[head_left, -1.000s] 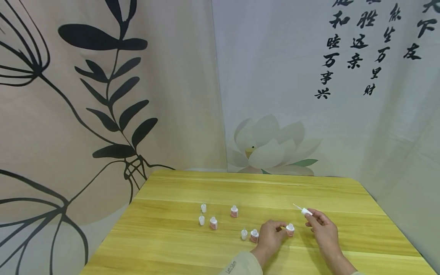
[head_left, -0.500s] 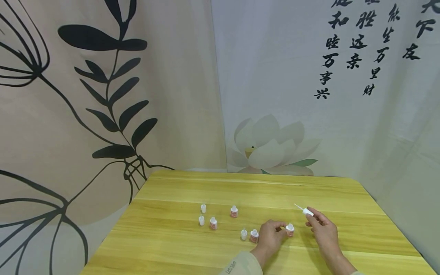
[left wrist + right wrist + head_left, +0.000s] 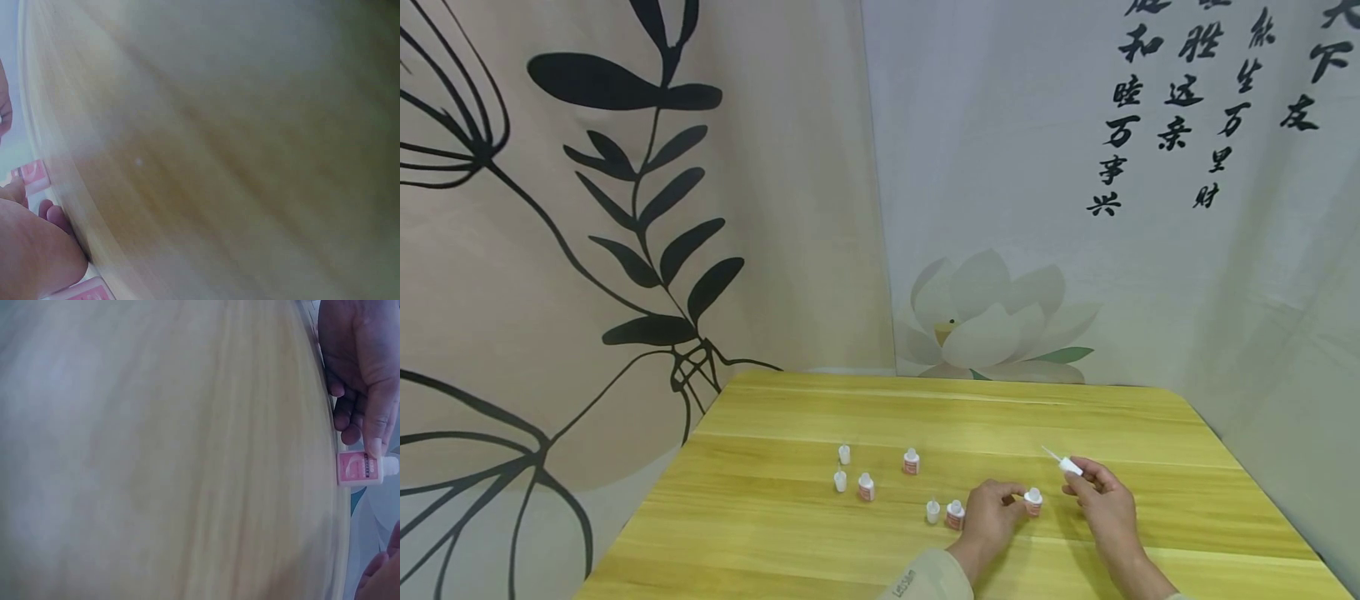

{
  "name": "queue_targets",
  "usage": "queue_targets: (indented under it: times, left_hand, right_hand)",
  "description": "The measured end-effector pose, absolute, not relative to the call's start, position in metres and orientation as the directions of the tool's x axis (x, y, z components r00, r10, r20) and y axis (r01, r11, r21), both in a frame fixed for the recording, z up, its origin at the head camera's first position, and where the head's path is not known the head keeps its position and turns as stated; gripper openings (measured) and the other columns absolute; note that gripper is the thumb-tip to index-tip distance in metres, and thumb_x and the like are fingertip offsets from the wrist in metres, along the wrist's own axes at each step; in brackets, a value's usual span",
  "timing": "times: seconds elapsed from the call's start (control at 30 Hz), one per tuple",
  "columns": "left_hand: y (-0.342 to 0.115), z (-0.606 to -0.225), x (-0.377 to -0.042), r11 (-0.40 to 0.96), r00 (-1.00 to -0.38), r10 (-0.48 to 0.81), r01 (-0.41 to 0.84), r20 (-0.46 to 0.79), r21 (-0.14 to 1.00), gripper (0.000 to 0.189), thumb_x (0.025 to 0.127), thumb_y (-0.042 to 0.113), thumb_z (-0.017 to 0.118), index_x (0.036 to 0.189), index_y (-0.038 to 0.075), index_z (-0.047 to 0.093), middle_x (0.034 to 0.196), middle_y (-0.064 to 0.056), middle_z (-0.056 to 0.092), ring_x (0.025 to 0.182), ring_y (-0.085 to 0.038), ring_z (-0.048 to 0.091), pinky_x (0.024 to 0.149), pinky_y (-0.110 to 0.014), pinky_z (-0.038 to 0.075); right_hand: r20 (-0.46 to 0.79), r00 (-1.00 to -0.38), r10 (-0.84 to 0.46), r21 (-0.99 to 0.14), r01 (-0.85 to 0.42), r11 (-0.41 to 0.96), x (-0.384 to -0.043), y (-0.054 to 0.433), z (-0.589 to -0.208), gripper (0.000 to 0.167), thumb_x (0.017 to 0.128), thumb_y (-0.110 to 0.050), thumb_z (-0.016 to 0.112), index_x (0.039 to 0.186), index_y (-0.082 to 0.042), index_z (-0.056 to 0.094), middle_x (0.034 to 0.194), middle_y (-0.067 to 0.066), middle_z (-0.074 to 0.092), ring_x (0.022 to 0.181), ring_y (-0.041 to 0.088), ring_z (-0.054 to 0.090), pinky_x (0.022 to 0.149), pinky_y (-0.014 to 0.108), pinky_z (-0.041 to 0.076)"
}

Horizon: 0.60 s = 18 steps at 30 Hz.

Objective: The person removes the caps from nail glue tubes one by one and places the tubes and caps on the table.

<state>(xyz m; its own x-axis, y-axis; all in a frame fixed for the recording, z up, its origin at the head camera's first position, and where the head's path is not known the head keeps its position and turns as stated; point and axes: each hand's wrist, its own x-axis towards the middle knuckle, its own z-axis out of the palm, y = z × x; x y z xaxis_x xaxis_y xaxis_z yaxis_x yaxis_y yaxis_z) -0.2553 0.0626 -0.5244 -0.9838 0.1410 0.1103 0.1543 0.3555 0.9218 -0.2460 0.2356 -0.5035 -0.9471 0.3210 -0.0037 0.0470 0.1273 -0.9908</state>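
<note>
A small white bottle with a pink label (image 3: 1033,503) stands upright on the table, its top uncapped. My left hand (image 3: 990,518) pinches its side between thumb and fingers; the right wrist view shows the thumb pressed against the bottle (image 3: 359,469). To the right, my right hand (image 3: 1108,504) holds a white cap with a thin applicator stem (image 3: 1071,465) between thumb and fingers. The stem points up and left, above the table and apart from the bottle. Just left of my left hand stands another uncapped bottle (image 3: 955,515), beside a white cap (image 3: 932,512).
Farther left on the wooden table (image 3: 760,533) stand two more uncapped bottles, one nearer (image 3: 866,487) and one farther back (image 3: 911,462). Two white caps, a front one (image 3: 840,481) and a rear one (image 3: 844,454), stand left of them. A printed curtain (image 3: 805,208) hangs behind the table.
</note>
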Motion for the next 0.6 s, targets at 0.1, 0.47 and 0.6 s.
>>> queue_targets:
  times: [0.1,0.47,0.6]
  left_hand:
    - [0.0633,-0.5257,-0.2561,0.355,-0.985,0.133,0.147,0.106,0.923,0.012,0.083,0.019,0.078,0.095,0.02,0.08,0.078,0.016,0.052,0.073,0.0,0.046,0.065,-0.02,0.042]
    - [0.0622,-0.5236,-0.255,0.361,-0.982,0.146,0.166,0.12,0.918,0.014,0.083,0.022,0.078,0.096,0.02,0.079,0.08,0.016,0.053,0.074,0.0,0.046,0.065,-0.02,0.043]
    - [0.0618,-0.5232,-0.2547,0.364,-0.982,0.149,0.166,0.118,0.916,0.014,0.082,0.024,0.078,0.096,0.02,0.079,0.08,0.016,0.053,0.074,0.0,0.046,0.066,-0.02,0.043]
  right_hand:
    - [-0.005,-0.951,0.309,-0.991,0.046,0.124,-0.2461,0.2355,-0.5037,0.041,0.099,-0.021,0.063,0.134,-0.003,0.053,0.1,-0.011,0.063,0.085,0.004,0.064,0.078,0.024,0.049]
    - [0.006,-0.95,0.313,-0.984,0.05,0.173,-0.2467,0.2358,-0.5054,0.046,0.1,-0.027,0.062,0.139,-0.007,0.052,0.104,-0.015,0.064,0.088,0.0,0.062,0.078,0.024,0.049]
    - [0.018,-0.948,0.319,-0.987,0.033,0.157,-0.2479,0.2353,-0.5061,0.043,0.099,-0.029,0.063,0.134,-0.007,0.051,0.102,-0.013,0.067,0.085,0.001,0.065,0.078,0.025,0.048]
